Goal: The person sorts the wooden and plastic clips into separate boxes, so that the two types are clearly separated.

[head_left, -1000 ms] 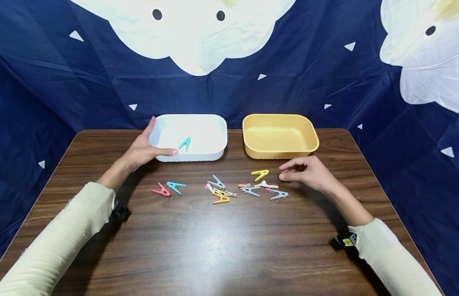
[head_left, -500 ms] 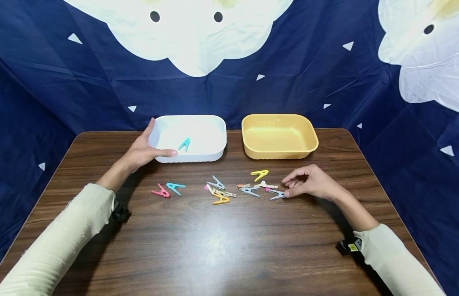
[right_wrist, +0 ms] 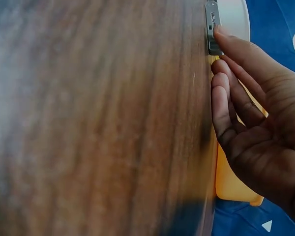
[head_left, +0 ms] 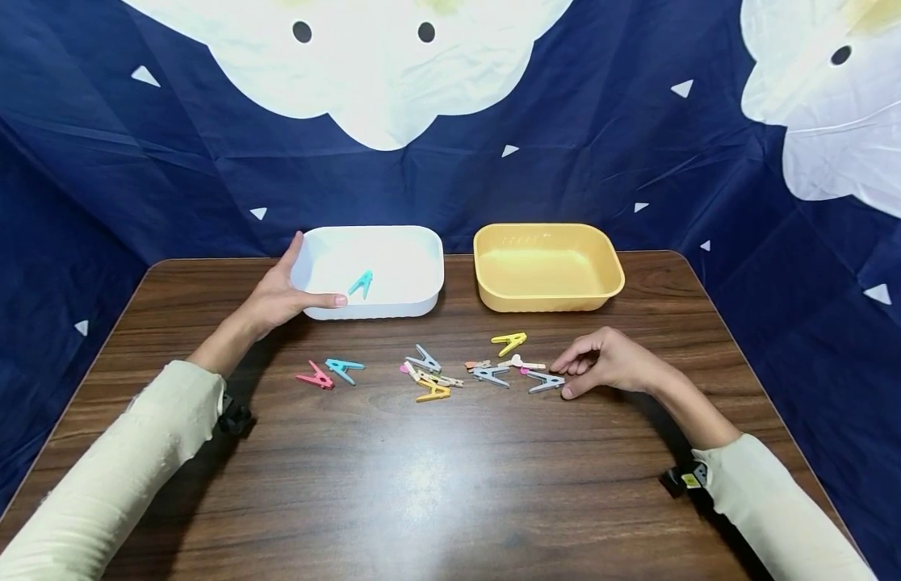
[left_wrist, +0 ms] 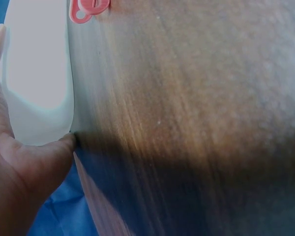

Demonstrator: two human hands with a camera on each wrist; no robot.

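1. Centre of the head view: left tub (head_left: pixel 414 307) and right tub (head_left: pixel 549 303) stand side by side along the far edge of a table (head_left: pixel 312 484); cloth (head_left: pixel 392 190) hangs behind.
2. Inside the left tub lies one clothespin (head_left: pixel 361 282).
3. The left hand (head_left: pixel 276 298) spans that tub's left end.
4. Left of centre, before the left tub, lie two clothespins (head_left: pixel 324 379).
5. Mid-frame lies a pile (head_left: pixel 430 378); right of it, a second group (head_left: pixel 491 374), a lone clothespin (head_left: pixel 518 340) just above.
6. The right hand (head_left: pixel 616 361) touches the rightmost clothespin (head_left: pixel 554 381).
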